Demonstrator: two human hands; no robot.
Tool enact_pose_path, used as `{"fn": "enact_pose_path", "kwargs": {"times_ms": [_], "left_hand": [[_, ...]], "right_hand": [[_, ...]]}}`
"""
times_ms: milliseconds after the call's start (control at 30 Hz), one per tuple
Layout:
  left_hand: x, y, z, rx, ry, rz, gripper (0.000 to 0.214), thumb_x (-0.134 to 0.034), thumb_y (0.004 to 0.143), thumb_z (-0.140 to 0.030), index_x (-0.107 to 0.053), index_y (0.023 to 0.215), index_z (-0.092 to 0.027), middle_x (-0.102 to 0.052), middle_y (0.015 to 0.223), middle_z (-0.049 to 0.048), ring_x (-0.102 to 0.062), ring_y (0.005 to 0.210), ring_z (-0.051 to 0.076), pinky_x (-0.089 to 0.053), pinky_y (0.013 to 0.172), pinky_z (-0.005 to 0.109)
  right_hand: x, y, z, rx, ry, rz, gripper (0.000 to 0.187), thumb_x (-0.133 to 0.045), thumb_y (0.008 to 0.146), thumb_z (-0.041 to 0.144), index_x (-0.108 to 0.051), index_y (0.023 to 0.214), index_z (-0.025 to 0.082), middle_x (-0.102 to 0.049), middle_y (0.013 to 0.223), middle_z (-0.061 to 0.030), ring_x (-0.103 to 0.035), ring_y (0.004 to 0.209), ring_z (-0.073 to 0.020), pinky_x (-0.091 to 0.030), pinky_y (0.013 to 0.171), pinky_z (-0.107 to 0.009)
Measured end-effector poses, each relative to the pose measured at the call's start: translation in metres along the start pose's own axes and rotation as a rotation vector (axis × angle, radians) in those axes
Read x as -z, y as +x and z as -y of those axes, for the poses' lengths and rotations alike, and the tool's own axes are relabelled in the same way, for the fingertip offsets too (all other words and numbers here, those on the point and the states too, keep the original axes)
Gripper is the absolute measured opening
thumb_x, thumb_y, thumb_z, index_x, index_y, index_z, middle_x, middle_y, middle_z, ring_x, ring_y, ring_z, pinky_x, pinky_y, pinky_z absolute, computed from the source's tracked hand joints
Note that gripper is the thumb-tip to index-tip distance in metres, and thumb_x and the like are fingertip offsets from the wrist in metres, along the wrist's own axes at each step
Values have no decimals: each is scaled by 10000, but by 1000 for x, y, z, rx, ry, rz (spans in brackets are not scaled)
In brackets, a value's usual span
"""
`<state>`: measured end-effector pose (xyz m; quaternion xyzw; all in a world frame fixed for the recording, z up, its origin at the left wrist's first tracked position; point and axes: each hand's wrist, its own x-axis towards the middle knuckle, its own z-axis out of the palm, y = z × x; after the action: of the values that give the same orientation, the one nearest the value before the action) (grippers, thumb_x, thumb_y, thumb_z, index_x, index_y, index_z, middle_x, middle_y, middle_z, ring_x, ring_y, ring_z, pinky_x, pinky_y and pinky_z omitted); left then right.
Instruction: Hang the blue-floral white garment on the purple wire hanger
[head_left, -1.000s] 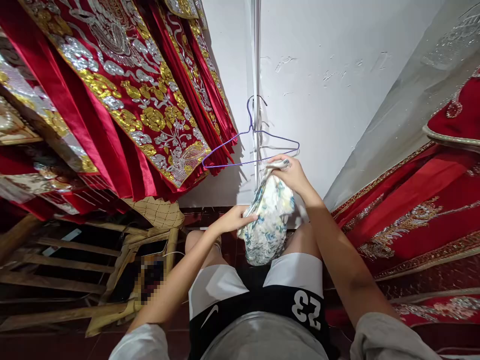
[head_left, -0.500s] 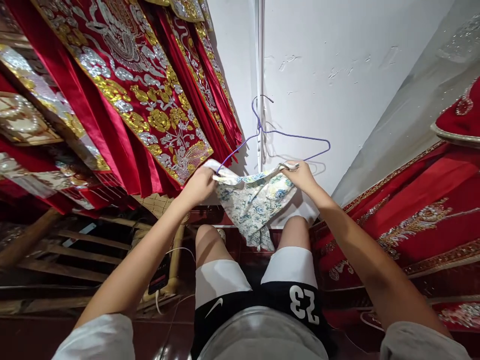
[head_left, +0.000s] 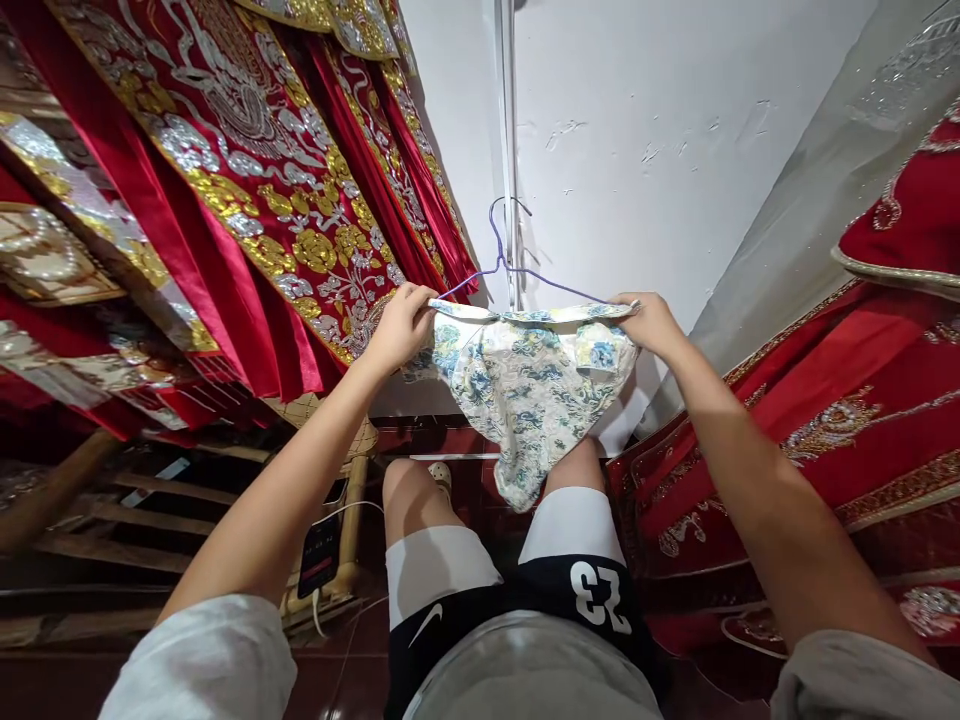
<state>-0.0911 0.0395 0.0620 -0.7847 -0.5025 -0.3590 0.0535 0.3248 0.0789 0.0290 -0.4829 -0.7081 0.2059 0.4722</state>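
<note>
A white garment with blue and yellow flowers (head_left: pixel 529 385) is stretched out in front of me, its top edge held level. My left hand (head_left: pixel 401 325) pinches the garment's left corner and my right hand (head_left: pixel 649 322) pinches the right corner. A purple wire hanger (head_left: pixel 504 262) hangs on a white vertical pipe (head_left: pixel 507 150) just behind the garment's top edge, with its lower part hidden by the cloth. The garment's lower end hangs down between my knees.
Red robes with gold and silver embroidery (head_left: pixel 247 170) hang on the left. More red embroidered cloth (head_left: pixel 825 420) lies at the right. A bamboo chair (head_left: pixel 330 560) with a phone (head_left: pixel 319 552) on a cable stands at the lower left. A white wall (head_left: pixel 637 150) is ahead.
My left hand moved from the bunched garment to its left corner. Both hands then rose and spread apart, pulling the garment flat and up against the hanger.
</note>
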Motion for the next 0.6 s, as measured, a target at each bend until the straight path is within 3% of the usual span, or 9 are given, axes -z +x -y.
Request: {"fn": "enact_pose_path", "kwargs": {"times_ms": [67,133,233,333,433,600], "left_hand": [[2,2,1,72,-9,-53,301,-500,908,-274,-634,1160,-179,-649,1145,138,-603,1059,277,-484,960,417],[1,5,2,141,-74,-53,348,-503,913,-293,-612,1221,-175,-673,1081,119,-615,997,262,-498,926,405],[-7,12,-4,158,-176,9,364,-455,948,-327,-625,1225,-162,-706,1087,112,-642,995,259,-511,936,410],[-17,25,-20,58,-189,12,407,-423,982,-357,-620,1278,-159,-661,1295,144,-588,1237,289,-439,1094,459],[-24,48,-36,-27,-255,-53,451,-435,1007,-398,-554,1377,-170,-570,1452,160,-492,1392,283,-349,1187,469],[-31,90,-35,8,-374,-91,496,-503,1001,-503,-529,1371,-175,-634,1363,163,-540,1359,308,-357,1180,493]], "right_hand": [[14,2,4,-48,144,191,457,-842,674,553,-771,869,146,-766,829,-132,-724,892,-297,-578,784,-414],[17,0,14,-113,338,294,524,-822,672,623,-765,911,161,-768,833,-121,-732,887,-302,-593,798,-435],[4,-6,37,-203,549,314,515,-760,727,618,-740,980,170,-760,840,-113,-736,877,-318,-609,821,-474],[-13,-7,60,-246,654,320,453,-707,769,545,-711,1016,166,-742,825,-106,-731,865,-328,-614,820,-496],[-24,-2,84,-202,751,314,438,-594,852,540,-682,1063,167,-731,833,-95,-725,879,-314,-609,825,-492],[-58,18,120,-181,795,414,322,-597,873,412,-654,1036,140,-725,837,-81,-712,862,-248,-586,879,-443]]}}
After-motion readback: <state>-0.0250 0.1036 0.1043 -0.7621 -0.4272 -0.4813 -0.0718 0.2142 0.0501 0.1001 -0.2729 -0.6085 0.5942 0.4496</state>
